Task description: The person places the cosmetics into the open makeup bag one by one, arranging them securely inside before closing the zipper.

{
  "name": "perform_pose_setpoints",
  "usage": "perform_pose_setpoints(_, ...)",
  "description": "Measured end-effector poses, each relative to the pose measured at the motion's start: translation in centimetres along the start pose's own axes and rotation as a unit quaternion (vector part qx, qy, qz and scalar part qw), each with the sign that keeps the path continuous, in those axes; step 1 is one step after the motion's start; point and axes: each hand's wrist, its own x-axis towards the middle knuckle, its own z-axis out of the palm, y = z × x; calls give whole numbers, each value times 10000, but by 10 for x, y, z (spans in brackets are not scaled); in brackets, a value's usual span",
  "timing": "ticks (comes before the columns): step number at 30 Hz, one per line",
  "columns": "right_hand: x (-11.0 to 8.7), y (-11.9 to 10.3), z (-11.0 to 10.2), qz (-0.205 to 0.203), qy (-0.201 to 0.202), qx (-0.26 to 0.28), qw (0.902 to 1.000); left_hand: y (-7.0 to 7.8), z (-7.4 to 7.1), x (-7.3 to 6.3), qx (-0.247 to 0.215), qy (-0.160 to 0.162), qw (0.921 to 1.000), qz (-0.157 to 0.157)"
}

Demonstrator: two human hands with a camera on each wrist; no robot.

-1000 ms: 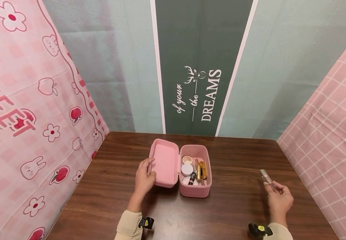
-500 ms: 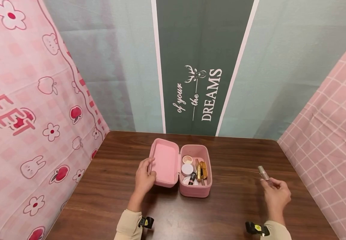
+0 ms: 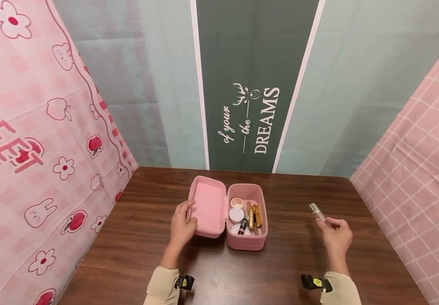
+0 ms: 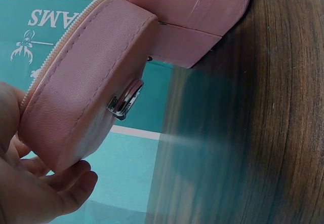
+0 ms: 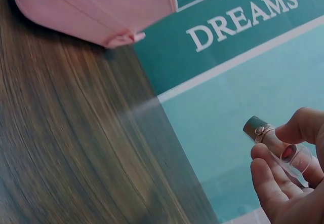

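Note:
A pink zippered cosmetic case [image 3: 247, 243] stands on the table, its lid [image 3: 208, 202] swung out to the left. My left hand [image 3: 183, 224] grips the lid's outer edge; in the left wrist view the fingers bend round the lid [image 4: 83, 77] near its zipper. Off to the case's right, my right hand [image 3: 335, 238] pinches a slim lipstick [image 3: 318, 212] above the table. The right wrist view shows the lipstick [image 5: 271, 142] with a silvery end, a small bow charm and a reddish tip inside its clear part. Fingers hide its far end.
Inside the case lie a white round jar [image 3: 236, 215], a small round compact [image 3: 236, 203], a black-capped tube [image 3: 243, 225], a gold tube [image 3: 251, 219] and a gold-brown piece [image 3: 257, 216]. Printed cloths hang behind and beside the brown wooden table [image 3: 158, 186].
My right hand has moved left and slightly away from me with the lipstick, toward the case. The left hand and the lid have stayed in place.

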Motion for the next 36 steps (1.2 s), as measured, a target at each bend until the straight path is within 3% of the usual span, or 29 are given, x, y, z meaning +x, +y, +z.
perform_pose_setpoints(7,-6,-8,14,-8,-360,463,9983,0,0,0,8,-32,10000,-3)
perform_pose_setpoints(15,-12,-17,26,-267,-580,85,9979,0,0,1,4,-62,10000,-14)
perform_pose_setpoints(24,-6,-30,37,127,-1490,141,9887,0,-1,2,-25,-25,10000,5)
perform_pose_setpoints(26,6,-12,45,242,-1684,346,9848,0,-1,2,-24,-23,10000,1)
perform_pose_setpoints(30,47,60,77,123,-1787,620,9819,0,0,3,-16,-14,10000,12)
perform_pose_setpoints(32,40,49,76,54,-1774,603,9823,0,0,3,-12,-11,10000,23)
perform_pose_setpoints(33,42,55,81,-86,-1914,864,9777,-1,0,3,-10,-8,10000,19)
perform_pose_setpoints(36,4,-5,62,-87,-2152,1034,9710,-1,0,2,-22,-12,10000,3)
